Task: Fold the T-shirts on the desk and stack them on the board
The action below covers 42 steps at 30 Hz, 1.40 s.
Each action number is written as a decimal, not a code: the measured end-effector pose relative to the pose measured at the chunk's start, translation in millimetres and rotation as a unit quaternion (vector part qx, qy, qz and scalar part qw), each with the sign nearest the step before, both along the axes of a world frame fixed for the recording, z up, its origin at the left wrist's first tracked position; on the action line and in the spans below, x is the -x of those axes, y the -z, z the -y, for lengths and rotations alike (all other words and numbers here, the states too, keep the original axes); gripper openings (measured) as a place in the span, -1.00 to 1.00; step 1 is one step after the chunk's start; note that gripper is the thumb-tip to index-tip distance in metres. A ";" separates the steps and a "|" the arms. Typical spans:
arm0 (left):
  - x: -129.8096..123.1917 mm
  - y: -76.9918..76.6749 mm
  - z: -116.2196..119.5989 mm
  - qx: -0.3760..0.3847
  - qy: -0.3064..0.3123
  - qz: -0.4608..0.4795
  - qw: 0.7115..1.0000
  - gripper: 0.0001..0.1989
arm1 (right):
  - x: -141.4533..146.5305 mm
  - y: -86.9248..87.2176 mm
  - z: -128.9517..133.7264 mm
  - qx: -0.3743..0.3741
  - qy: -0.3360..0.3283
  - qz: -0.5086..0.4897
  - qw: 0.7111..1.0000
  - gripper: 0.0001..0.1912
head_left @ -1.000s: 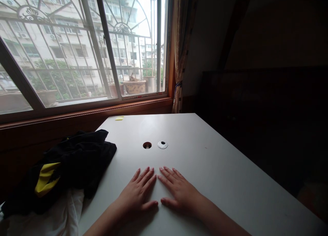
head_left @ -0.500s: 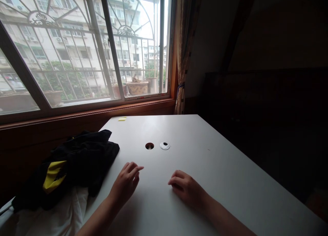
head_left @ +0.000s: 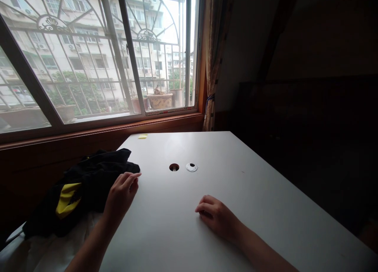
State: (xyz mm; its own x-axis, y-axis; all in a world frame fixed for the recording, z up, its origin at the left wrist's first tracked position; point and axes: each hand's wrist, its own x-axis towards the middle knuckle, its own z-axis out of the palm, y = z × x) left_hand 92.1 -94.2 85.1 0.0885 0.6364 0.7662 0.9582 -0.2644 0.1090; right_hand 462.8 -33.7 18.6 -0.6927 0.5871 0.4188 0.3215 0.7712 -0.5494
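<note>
My left hand [head_left: 122, 191] is at the right edge of a black cloth garment [head_left: 94, 173] with a yellow patch. Its forefinger points out and the other fingers are loosely bent, with nothing seen in them. Whether it touches the cloth I cannot tell. On the white table [head_left: 177, 224] rests my right hand [head_left: 217, 217], its fingers slack and slightly bent, holding nothing visible. Beyond both hands lie a round cable hole [head_left: 174, 167] and, beside it, its white round cover [head_left: 191, 167].
White cloth [head_left: 56, 248] lies beneath the black garment at the lower left. A yellow slip of paper [head_left: 143, 136] is near the table's far left corner. Behind stand a barred window [head_left: 97, 59] and a tied curtain [head_left: 210, 102]. The right side is dark.
My left hand has moved left and a little forward, from over the table to beside the black garment. My right hand has stayed in place. The view has shifted slightly.
</note>
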 end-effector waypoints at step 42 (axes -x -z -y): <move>-99.4 -5.0 35.7 0.345 0.412 0.075 0.840 -0.62 | -6.2 -10.1 -1.8 -0.126 0.193 -0.108 0.967 -0.65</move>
State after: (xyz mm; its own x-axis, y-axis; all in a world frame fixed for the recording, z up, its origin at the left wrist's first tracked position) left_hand 191.4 -129.9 90.1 0.6521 0.7034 0.2828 0.4419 -0.6558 0.6121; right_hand 469.0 -31.9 28.7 -0.3217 0.6457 0.6925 0.5112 0.7341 -0.4470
